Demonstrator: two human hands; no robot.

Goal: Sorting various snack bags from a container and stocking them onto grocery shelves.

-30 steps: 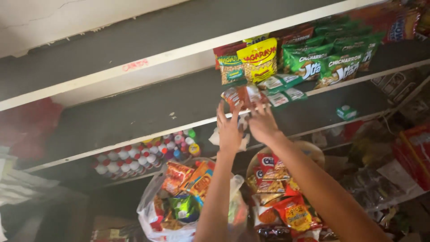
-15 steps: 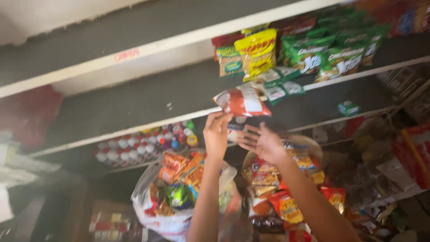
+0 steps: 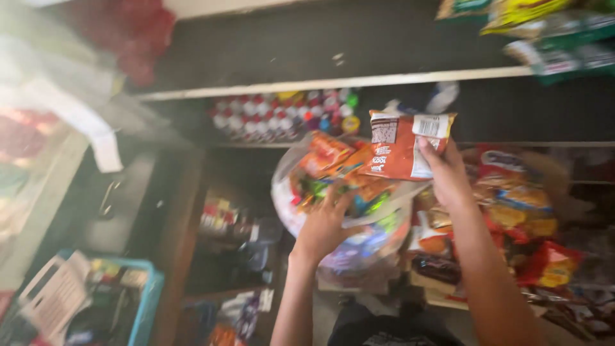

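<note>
The snack packet (image 3: 402, 146) was orange-red with white panels on its back, flat and slightly crumpled, held aloft and tilted just above the bag (image 3: 333, 192). The bag was clear plastic, bulging with bright orange, green and blue packets, its mouth open upward below the shelf edge.

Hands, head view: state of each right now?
Left hand: open, fingers spread against the clear bag of snacks.
Right hand: closed on an orange snack packet.
</note>
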